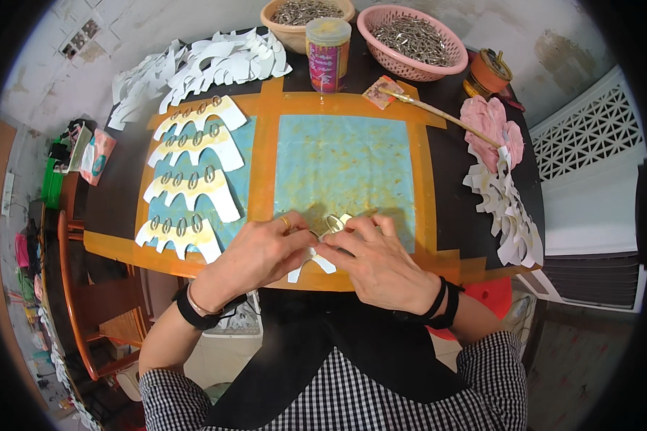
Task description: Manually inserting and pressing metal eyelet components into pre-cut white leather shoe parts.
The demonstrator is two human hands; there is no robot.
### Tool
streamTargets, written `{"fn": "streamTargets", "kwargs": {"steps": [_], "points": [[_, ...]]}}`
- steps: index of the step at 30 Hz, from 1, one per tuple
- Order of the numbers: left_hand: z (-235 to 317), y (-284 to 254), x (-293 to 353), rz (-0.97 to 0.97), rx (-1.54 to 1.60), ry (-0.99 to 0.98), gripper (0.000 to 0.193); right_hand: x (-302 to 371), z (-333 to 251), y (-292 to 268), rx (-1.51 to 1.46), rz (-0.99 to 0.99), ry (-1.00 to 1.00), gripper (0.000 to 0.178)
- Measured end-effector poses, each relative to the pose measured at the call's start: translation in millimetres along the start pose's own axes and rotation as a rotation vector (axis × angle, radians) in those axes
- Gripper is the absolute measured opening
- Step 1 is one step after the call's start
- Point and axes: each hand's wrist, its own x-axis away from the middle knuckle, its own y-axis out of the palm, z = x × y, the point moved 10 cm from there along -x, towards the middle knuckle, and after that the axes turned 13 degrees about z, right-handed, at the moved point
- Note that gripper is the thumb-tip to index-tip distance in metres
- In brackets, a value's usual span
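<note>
Left arm: reaches in from lower left, elbow out, forearm slanting up to a dark wristband (189,310).
Left hand (266,248): back upward, fingers curled and angled right, a gold ring (287,223) on one finger.
Left grip: thumb and forefinger pinched together on the white cut-out (312,267); the very tips are partly covered.
Right arm: comes from lower right, forearm angled up and inward, wrist near the bench (456,197) edge.
Right hand (381,262): back upward, fingers bent and pointing left, thumb side almost meeting the left fingertips.
Right grip: fingers nearly closed beside an oval metal clip (333,223); I cannot tell whether they hold it or the cut-out.
White cut-out: between both hands at the near edge, prongs showing below the fingers.
Ahead: blue sheet (345,158), smeared yellow.
To the left: four clipped cut-outs (226,205) in a column.
</note>
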Motion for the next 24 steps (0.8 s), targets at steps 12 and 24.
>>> {"fn": "streamTargets", "kwargs": {"steps": [12, 24], "points": [[17.6, 6.2, 0.1, -0.014, -0.182, 0.335, 0.026, -0.4, 10.1, 6.6, -0.033, -0.04, 0.027, 0.045], [19.0, 3.6, 3.8, 0.028, -0.143, 0.358, 0.033, -4.0, 1.5, 7.1, 0.041, -0.001, 0.036, 0.041]]}}
